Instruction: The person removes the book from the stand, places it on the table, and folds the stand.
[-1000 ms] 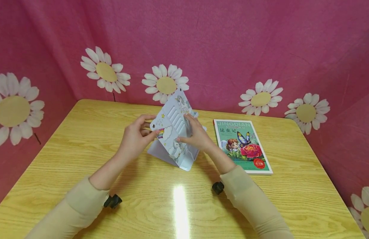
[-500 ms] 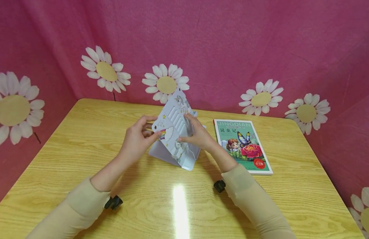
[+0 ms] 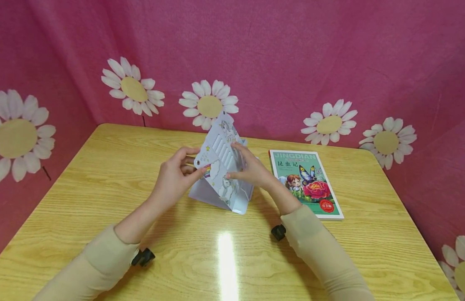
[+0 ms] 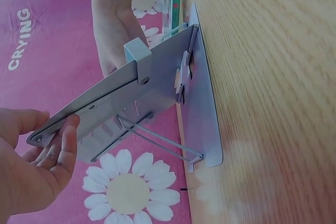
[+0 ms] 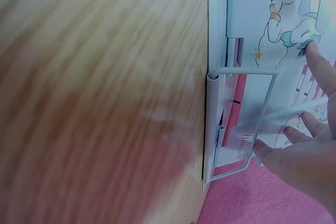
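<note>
A pale lilac metal book stand (image 3: 221,159) with unicorn, rainbow and cloud prints stands on the table, its slotted back panel tilted over a flat base (image 3: 206,194). My left hand (image 3: 174,173) pinches the panel's left corner, thumb on the printed face and fingers behind. In the left wrist view, a wire prop (image 4: 157,140) links the panel's rear to the base. My right hand (image 3: 253,167) lies against the panel's front, with thumb and fingers spread over the print. From the right wrist, a wire page holder (image 5: 268,103) shows at the lower ledge, close to those fingers.
A green children's book (image 3: 305,184) with a butterfly and red flower on its cover lies flat to the right of the stand. The wooden table (image 3: 142,138) ends at a pink curtain (image 3: 270,62) with daisies. Small black devices (image 3: 143,256) hang below both sleeves.
The book stand has shifted and turned slightly to the right, its left corner and front lip moving that way. Both hands have moved with it, keeping their places. The book has not moved.
</note>
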Demonstrator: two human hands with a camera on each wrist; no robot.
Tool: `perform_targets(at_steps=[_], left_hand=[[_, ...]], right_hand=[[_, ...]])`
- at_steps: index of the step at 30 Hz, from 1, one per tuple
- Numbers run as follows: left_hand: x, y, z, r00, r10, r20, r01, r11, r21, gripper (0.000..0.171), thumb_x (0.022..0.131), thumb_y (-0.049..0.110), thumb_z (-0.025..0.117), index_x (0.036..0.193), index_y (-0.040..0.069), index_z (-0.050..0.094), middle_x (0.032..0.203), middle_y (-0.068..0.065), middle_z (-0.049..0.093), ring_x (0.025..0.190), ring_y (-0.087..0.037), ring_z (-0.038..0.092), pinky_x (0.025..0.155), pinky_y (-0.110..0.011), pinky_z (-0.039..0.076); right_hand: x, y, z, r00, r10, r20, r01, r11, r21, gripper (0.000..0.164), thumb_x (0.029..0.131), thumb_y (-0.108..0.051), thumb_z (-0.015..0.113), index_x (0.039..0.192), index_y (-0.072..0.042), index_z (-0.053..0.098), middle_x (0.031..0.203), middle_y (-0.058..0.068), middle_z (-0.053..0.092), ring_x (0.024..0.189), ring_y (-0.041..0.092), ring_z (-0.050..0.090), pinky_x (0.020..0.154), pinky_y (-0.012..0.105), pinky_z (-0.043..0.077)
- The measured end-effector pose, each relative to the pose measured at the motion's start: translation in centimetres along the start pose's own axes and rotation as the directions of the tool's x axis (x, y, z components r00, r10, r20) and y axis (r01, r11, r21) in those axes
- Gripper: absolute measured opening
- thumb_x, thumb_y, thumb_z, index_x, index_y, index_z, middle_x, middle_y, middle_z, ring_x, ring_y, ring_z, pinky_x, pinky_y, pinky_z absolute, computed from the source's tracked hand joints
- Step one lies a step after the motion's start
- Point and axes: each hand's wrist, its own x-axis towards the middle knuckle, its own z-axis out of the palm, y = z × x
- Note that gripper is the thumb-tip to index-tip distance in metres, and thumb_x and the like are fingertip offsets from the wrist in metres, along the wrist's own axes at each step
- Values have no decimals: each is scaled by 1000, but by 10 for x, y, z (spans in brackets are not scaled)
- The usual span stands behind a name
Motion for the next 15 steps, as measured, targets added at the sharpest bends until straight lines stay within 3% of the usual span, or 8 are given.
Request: perform_targets(at_steps=[8, 15], left_hand=[[-2, 1, 2, 1000, -2, 14, 2, 1000, -18, 40, 82, 7, 73, 117, 2, 55, 100, -14, 68, 80, -21, 69, 67, -23, 56], [-3, 2, 4, 999, 39, 17, -39, 999, -16, 41, 81, 7, 73, 117, 1, 55, 99, -15, 69, 79, -21, 70, 66, -24, 57]], right_hand=[[1, 3, -3, 1000, -10, 25, 10, 1000, 2, 92, 76, -26, 80, 149, -20, 25, 158, 3, 17, 143, 29, 17, 114, 49, 22], [2, 5, -6, 998, -9, 54, 9, 1000, 1, 94, 75, -28, 80, 150, -23, 24, 158, 3, 16, 143, 30, 17, 111, 52, 25]])
